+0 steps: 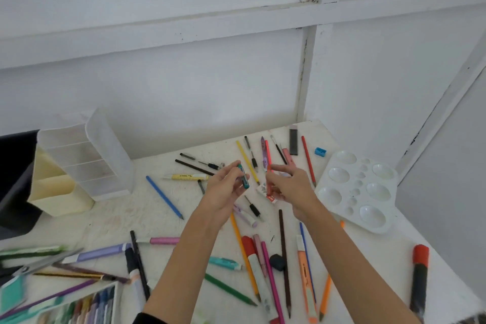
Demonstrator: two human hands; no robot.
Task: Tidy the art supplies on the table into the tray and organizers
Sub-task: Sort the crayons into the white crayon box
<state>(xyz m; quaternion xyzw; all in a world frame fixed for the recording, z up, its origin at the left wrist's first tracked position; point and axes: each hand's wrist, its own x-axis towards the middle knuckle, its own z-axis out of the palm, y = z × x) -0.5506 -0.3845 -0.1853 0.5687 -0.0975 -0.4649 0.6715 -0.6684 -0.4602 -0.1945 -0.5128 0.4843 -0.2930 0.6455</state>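
Observation:
My left hand (pixel 223 192) is raised over the middle of the table and pinches a short teal pen (pixel 243 177) between thumb and fingertips. Beside it my right hand (pixel 288 185) hovers with its fingers loosely spread. It partly covers a red pen (pixel 268 155) and a small white eraser (pixel 262 188); whether it touches them is hidden. A translucent white compartment organizer (pixel 86 155) and a cream pen holder (pixel 52 192) stand at the back left. A dark tray (pixel 15 179) sits at the left edge. Several pencils, pens and markers lie scattered over the white table (pixel 126 218).
A white paint palette (pixel 360 189) lies at the right, a blue sharpener (pixel 320 151) behind it. A red and black marker (pixel 419 276) lies near the right edge. Scissors (pixel 39 263) and a box of pastels (pixel 79 308) sit at front left. White walls close off the back and right.

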